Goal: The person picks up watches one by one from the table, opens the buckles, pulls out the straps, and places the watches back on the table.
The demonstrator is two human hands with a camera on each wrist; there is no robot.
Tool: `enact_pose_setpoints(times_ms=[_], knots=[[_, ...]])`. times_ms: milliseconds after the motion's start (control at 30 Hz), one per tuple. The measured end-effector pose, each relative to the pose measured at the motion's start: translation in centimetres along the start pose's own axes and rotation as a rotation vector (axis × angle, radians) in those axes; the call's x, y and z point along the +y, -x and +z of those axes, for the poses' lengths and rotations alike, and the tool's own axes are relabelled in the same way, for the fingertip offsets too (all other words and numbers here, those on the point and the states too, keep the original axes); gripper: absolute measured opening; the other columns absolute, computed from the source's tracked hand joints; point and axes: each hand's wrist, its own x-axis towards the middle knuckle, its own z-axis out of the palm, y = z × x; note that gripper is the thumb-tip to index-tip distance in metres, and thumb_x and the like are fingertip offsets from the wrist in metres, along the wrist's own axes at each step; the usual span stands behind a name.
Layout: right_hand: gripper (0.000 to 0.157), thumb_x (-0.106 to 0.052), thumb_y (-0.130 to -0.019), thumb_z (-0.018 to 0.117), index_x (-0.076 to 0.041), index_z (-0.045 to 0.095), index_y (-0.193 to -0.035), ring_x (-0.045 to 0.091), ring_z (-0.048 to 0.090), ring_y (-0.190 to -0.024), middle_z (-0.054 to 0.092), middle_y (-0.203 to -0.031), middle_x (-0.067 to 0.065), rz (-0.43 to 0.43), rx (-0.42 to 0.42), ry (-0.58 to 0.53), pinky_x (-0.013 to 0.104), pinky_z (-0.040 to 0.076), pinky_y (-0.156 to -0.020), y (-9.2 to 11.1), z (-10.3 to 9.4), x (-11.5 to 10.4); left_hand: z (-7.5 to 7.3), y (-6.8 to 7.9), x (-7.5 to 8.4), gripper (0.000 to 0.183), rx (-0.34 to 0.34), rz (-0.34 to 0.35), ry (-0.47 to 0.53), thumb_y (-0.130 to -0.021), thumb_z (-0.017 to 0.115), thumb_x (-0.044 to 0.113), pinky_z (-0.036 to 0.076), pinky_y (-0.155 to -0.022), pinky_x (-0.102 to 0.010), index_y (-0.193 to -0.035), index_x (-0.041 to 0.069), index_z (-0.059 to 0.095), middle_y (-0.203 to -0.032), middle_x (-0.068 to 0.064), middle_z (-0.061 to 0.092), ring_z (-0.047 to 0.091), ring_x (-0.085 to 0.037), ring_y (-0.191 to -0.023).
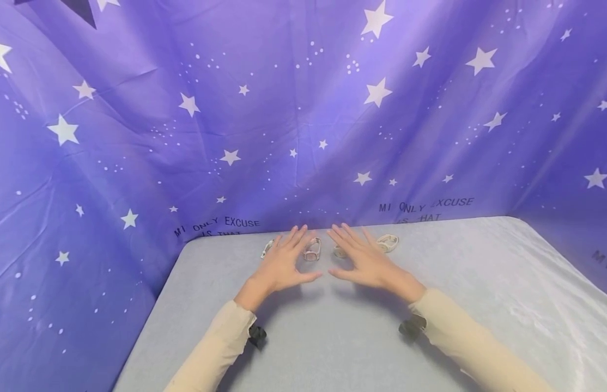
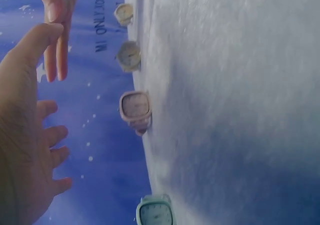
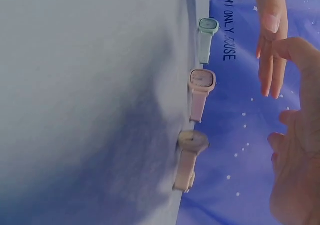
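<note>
Both hands are held over the far part of the table, fingers spread and pointing forward, with nothing in them. My left hand (image 1: 282,265) overlaps a mint-green watch (image 2: 156,215) in the head view, and a pink square-faced watch (image 1: 311,255) shows just past its fingers. Partly hidden behind my right hand (image 1: 371,265) is a beige round-faced watch (image 3: 192,142). Farther right stands a pale cream watch (image 1: 389,243), close to that hand's little-finger side. The two thumbs point toward each other with a small gap between them.
A grey velvety cloth covers the table (image 1: 328,343); its far edge lies just behind the row of watches. Behind it hangs a purple curtain (image 1: 264,125) with white stars and lettering. Dark bands (image 1: 257,336) are at both beige sleeves.
</note>
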Motion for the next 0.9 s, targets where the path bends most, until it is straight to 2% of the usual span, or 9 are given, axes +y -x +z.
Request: enact_pose_setpoints(times_ms=[167, 433, 633, 733, 900], knots=[[0.09, -0.059, -0.094, 0.059, -0.016, 0.02, -0.163, 0.034, 0.017, -0.158, 0.019, -0.17, 0.006, -0.027, 0.023, -0.02, 0.061, 0.0, -0.127, -1.7, 0.0, -0.9, -0.8, 0.3, -1.3, 0.102, 0.044, -0.011, -0.007, -0.085, 0.057, 0.075, 0.017, -0.127, -0.057, -0.164, 0.022, 0.02, -0.169, -0.008, 0.024, 0.025, -0.033, -0.156], [0.094, -0.058, -0.092, 0.063, -0.012, 0.022, -0.163, 0.034, 0.018, -0.158, 0.02, -0.17, 0.007, -0.055, 0.03, -0.005, 0.06, -0.001, -0.127, -4.6, 0.4, -2.1, -2.2, 1.2, -3.8, 0.099, 0.136, 0.003, 0.031, -0.085, 0.065, 0.066, 0.022, -0.125, -0.061, -0.162, 0.016, 0.027, -0.165, -0.012, 0.034, 0.033, -0.037, -0.152], [0.095, -0.058, -0.091, 0.064, -0.011, 0.023, -0.162, 0.036, 0.024, -0.156, 0.026, -0.168, 0.012, -0.089, 0.052, 0.02, 0.065, 0.007, -0.126, -6.5, 0.8, -2.9, -2.5, 1.9, -6.4, 0.095, 0.194, -0.015, 0.083, -0.083, 0.075, 0.052, 0.024, -0.122, -0.065, -0.159, 0.012, 0.034, -0.158, -0.015, 0.045, 0.038, -0.039, -0.149], [0.095, -0.059, -0.091, 0.063, -0.012, 0.022, -0.163, 0.036, 0.024, -0.156, 0.027, -0.168, 0.013, -0.102, 0.041, 0.018, 0.065, 0.008, -0.126, -7.6, 1.2, -3.2, -2.5, 2.5, -7.8, 0.094, 0.197, -0.043, 0.083, -0.081, 0.078, 0.049, 0.026, -0.12, -0.067, -0.157, 0.011, 0.037, -0.157, -0.016, 0.047, 0.04, -0.04, -0.147], [0.095, -0.059, -0.091, 0.062, -0.01, 0.023, -0.162, 0.035, 0.022, -0.157, 0.027, -0.168, 0.013, -0.099, 0.003, 0.016, 0.063, 0.006, -0.127, -9.3, 2.3, -3.7, -2.3, 3.3, -9.9, 0.094, 0.164, -0.087, 0.06, -0.08, 0.077, 0.05, 0.031, -0.118, -0.066, -0.156, 0.01, 0.039, -0.154, -0.019, 0.049, 0.043, -0.042, -0.144]])
